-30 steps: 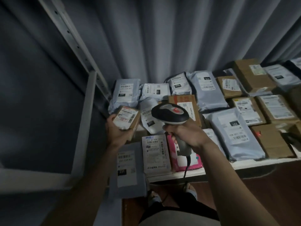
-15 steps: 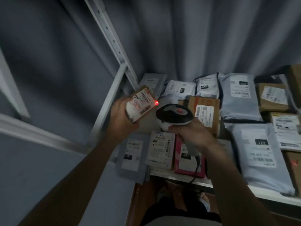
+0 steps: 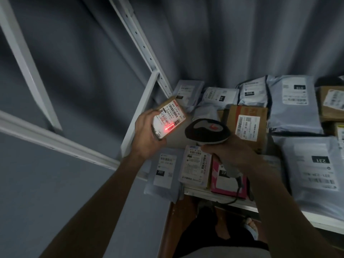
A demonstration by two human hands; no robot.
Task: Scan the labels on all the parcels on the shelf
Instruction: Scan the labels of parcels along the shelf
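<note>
Small parcel (image 3: 168, 119) in L hand (image 3: 147, 135) grip, scanner (image 3: 207, 132) in R hand (image 3: 232, 152) grip.

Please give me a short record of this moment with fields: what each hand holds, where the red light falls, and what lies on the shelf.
left hand: holds small brown box, label facing the scanner
right hand: holds barcode scanner by its handle
red light: on a barcode of the box label
shelf: grey mailer bags, brown boxes, one pink parcel
scanner cable: hangs past the shelf edge
</note>
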